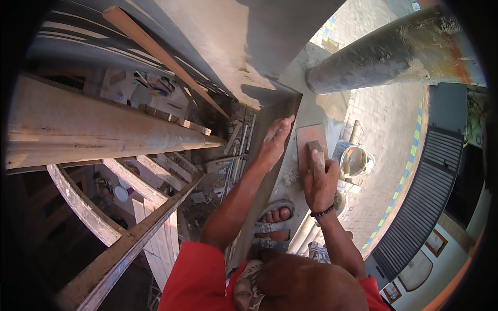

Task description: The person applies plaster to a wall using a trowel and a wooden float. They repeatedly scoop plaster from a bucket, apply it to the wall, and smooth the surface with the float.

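Observation:
My right hand [320,181] grips the handle of a plastering float [305,136], a flat reddish board lying on the grey cement ledge [287,181]. A dark bead bracelet is round that wrist. My left hand [276,140] is beside the ledge's left edge, near a grey wall corner. Its fingers are stretched forward with pale cement on them, and nothing shows in it. Whether its fingertips touch the edge I cannot tell. My sandalled foot [277,215] stands on the ledge, nearer to me than the float.
A bucket [357,159] stands right of the ledge, above paving. A thick round column [394,52] rises at the far right. On the left are a large pole [104,127], a wooden ladder-like frame [140,228] and a slanting timber [161,57], over a drop with rubble.

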The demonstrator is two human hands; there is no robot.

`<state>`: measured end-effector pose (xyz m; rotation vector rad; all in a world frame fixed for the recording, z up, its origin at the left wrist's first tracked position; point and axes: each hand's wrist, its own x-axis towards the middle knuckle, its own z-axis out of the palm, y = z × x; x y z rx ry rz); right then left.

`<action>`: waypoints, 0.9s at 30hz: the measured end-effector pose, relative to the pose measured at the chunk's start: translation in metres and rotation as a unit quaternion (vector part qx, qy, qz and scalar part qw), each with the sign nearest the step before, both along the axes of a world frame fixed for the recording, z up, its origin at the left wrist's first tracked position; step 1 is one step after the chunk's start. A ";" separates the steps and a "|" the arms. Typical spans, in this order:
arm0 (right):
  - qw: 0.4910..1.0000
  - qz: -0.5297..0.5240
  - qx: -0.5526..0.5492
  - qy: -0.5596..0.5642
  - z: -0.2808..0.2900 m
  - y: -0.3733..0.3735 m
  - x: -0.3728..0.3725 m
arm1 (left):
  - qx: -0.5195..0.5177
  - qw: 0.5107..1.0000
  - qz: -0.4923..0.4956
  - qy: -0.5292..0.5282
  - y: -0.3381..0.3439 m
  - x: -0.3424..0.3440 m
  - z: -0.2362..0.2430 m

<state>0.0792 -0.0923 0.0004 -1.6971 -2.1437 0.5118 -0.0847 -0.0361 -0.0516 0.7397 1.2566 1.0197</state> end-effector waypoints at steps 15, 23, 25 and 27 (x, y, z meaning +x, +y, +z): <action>0.999 0.007 -0.043 0.014 0.015 -0.006 0.007 | -0.009 1.000 -0.016 -0.015 0.001 -0.004 -0.001; 0.999 0.011 -0.029 0.024 0.003 0.006 -0.001 | -0.011 1.000 -0.013 -0.017 0.002 -0.002 -0.003; 0.997 0.023 -0.068 0.015 0.016 -0.018 0.015 | -0.015 1.000 -0.016 -0.012 0.001 -0.003 -0.002; 0.998 -0.004 -0.054 0.036 0.021 -0.011 0.022 | -0.003 1.000 -0.010 0.012 0.001 0.000 -0.008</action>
